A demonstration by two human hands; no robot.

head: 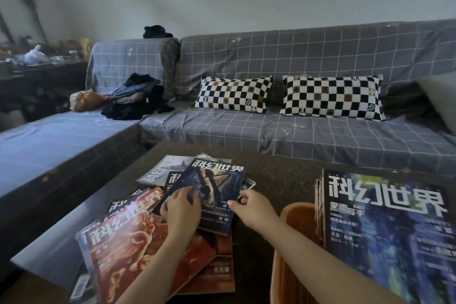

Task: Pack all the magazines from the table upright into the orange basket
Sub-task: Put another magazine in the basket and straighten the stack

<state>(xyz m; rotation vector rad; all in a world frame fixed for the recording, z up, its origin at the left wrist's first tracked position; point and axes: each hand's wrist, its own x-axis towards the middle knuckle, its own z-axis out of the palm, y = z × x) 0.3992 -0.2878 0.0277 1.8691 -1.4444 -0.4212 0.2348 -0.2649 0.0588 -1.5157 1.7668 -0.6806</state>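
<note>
Several magazines lie in a loose heap on the dark table (278, 175). On top is a dark blue magazine (214, 187). My left hand (181, 207) rests on its near left part, thumb over the cover. At its right edge, my right hand (251, 207) pinches the magazine with curled fingers. A red magazine (130, 249) lies nearest me at the left. The orange basket (296, 224) stands at the right with several magazines upright in it; the front one is a blue-green magazine (387, 229).
A grey checked sofa (296, 136) runs behind and to the left of the table, with two black-and-white chequered cushions (234, 94) and a heap of dark clothes (138, 99). A cluttered side table (37, 61) stands far left.
</note>
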